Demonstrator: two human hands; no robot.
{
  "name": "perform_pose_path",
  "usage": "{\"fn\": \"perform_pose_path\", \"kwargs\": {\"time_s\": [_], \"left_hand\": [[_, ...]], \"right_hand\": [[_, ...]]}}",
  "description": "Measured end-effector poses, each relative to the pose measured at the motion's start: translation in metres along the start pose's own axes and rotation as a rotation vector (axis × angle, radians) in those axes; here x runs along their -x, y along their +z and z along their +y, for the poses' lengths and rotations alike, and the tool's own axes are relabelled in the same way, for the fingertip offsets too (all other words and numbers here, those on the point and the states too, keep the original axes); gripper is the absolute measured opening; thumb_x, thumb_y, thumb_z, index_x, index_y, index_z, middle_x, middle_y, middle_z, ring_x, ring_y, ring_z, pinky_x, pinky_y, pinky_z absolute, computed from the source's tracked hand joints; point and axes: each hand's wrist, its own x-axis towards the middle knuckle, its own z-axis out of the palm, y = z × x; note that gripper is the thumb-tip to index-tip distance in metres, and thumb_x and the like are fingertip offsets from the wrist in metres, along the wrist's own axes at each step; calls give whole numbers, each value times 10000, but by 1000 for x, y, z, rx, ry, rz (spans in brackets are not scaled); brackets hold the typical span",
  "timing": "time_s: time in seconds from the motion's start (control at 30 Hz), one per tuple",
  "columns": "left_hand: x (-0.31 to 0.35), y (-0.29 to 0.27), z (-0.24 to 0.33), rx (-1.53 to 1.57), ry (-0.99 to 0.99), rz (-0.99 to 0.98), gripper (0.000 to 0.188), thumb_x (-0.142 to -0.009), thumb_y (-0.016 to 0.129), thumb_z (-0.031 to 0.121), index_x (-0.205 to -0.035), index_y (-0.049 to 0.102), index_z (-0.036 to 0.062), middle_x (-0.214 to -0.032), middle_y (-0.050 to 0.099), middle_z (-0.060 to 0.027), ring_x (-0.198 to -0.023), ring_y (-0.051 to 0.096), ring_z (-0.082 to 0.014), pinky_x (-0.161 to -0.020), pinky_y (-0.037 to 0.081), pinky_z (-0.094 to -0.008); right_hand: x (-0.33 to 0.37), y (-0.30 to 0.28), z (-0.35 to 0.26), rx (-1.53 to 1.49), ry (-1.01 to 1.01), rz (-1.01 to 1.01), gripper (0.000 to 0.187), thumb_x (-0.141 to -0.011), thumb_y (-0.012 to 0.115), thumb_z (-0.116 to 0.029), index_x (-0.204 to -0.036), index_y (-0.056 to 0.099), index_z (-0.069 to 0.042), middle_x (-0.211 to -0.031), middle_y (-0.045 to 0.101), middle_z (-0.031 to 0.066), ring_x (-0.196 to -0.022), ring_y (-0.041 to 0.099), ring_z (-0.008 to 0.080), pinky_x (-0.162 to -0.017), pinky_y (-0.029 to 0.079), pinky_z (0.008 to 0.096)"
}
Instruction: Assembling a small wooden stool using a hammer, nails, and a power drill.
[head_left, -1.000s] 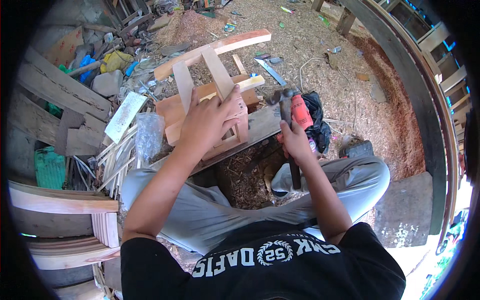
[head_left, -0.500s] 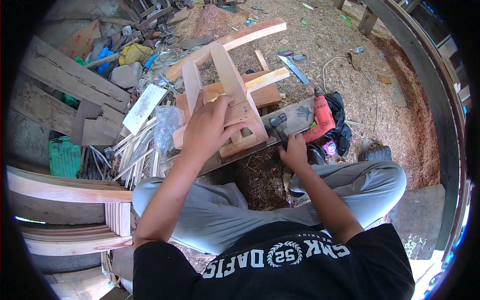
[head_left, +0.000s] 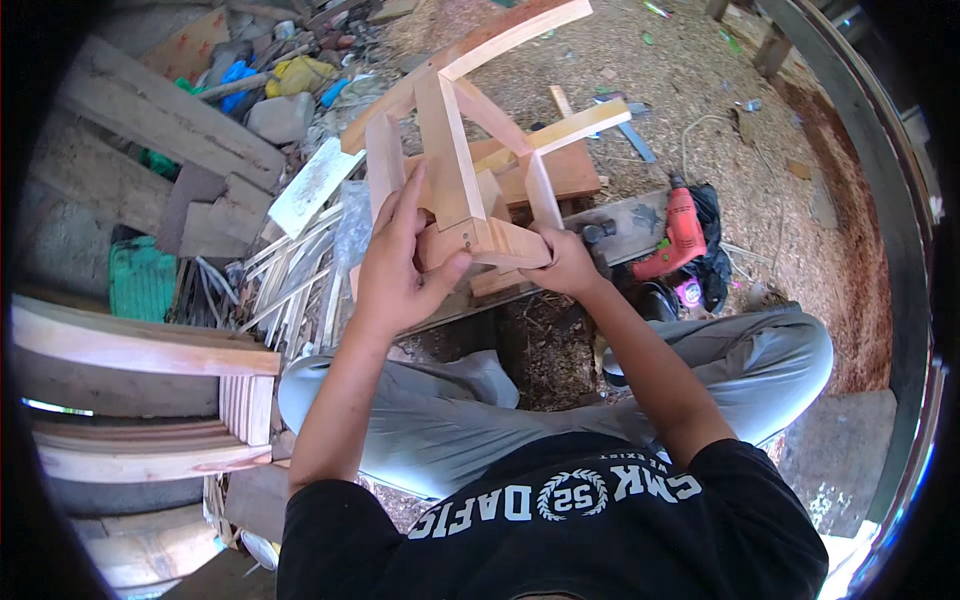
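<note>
A pale wooden chair-like frame [head_left: 450,155] is tilted up in front of me, with long curved pieces reaching away. My left hand [head_left: 400,275] grips its near left corner, thumb on the end block and fingers along the side. On the near right corner, my right hand [head_left: 567,262] has its fingers wrapped round the wood. Just beyond that hand lies a hammer [head_left: 598,232], its handle partly hidden. Farther right a red power drill [head_left: 680,232] rests on black plastic.
A plank bench [head_left: 640,225] lies under the frame. Thin wood strips [head_left: 290,285] and a clear plastic bag [head_left: 352,225] are at its left. Stacked wooden frames [head_left: 150,350] stand at my left. Sawdust and offcuts cover the ground; a metal ruler-like strip [head_left: 637,143] lies beyond.
My right hand has let go of the hammer and taken hold of the frame's near right corner. The frame has been lifted and turned, showing more of its other side.
</note>
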Motion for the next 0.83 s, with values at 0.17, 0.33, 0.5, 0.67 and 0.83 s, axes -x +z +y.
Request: {"fn": "perform_pose_path", "kwargs": {"time_s": [0.17, 0.33, 0.5, 0.67, 0.83], "left_hand": [[19, -13, -51, 342, -158, 147, 783, -1107, 360, 563, -1646, 297, -2, -1639, 379, -266, -1316, 583, -283, -1126, 436, -383], [46, 0, -92, 568, -203, 334, 844, -1093, 290, 646, -1621, 362, -9, -1437, 592, -230, -1201, 647, -257, -1067, 468, -369], [55, 40, -127, 840, -132, 438, 868, -1081, 304, 662, -1612, 356, -23, -1297, 684, -212, -1126, 689, -207, -995, 507, -345], [41, 54, -138, 934, -185, 418, 830, -1086, 331, 622, -1617, 334, -16, -1425, 621, -201, -1227, 670, -249, -1073, 504, -386], [38, 57, -148, 921, -146, 377, 840, -1076, 361, 618, -1639, 294, -1, -1547, 527, -178, -1420, 534, -272, -1210, 385, -405]], "right_hand": [[-17, 23, -23, 276, -101, 53, 264, -752, 823, -188, -883, 639, -51, -788, 692, 173, -744, 708, 402, -654, 566, 436], [-30, 21, -39, 526, -229, 12, 282, -681, 808, -246, -851, 629, -109, -742, 706, 124, -680, 718, 348, -623, 578, 466], [-36, 0, -55, 739, -160, -132, 305, -673, 803, -261, -869, 624, -111, -760, 724, 128, -708, 731, 345, -652, 596, 462], [-37, -5, -45, 780, -96, -172, 295, -665, 781, -224, -872, 610, -100, -768, 711, 123, -711, 704, 370, -670, 573, 488], [-38, -5, -42, 764, -55, -200, 329, -665, 809, -246, -903, 635, -101, -769, 725, 117, -742, 719, 357, -700, 579, 479]]}}
